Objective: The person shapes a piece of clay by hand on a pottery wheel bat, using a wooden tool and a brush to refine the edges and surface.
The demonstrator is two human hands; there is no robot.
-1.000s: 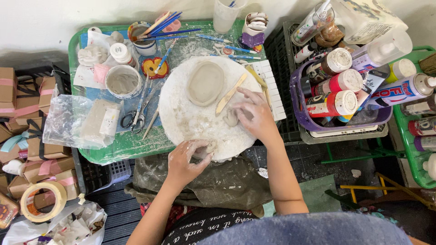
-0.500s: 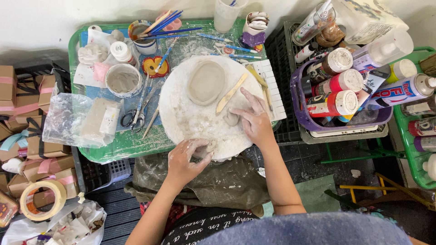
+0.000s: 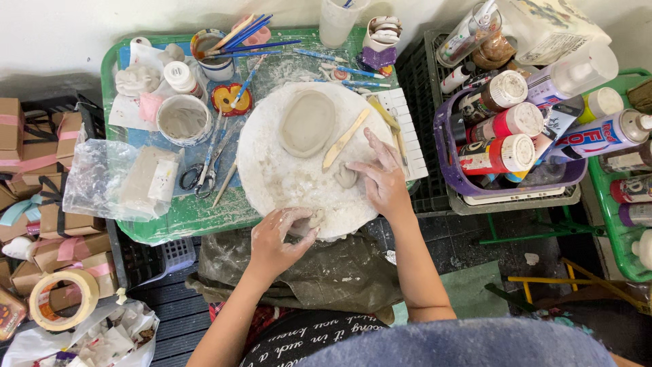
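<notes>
Little has changed over the last second: the left hand [image 3: 275, 238] stays curled at the lower edge of the round white board [image 3: 272, 170], fingers pinched on a small clay lump [image 3: 314, 219]. The right hand [image 3: 384, 180] remains flat and open at centre right, fingertips touching another clay piece [image 3: 345, 177]. The oval clay slab [image 3: 307, 122] lies untouched above, so the shaping is ongoing.

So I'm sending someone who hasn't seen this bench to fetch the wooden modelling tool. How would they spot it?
Start at the round white board on the green tray. Near its top lies an oval grey clay slab. The wooden modelling tool lies slanted just beside that slab, above the right hand. It is a flat, pale tan stick, unlike the blue-handled brushes beyond the board.
</notes>
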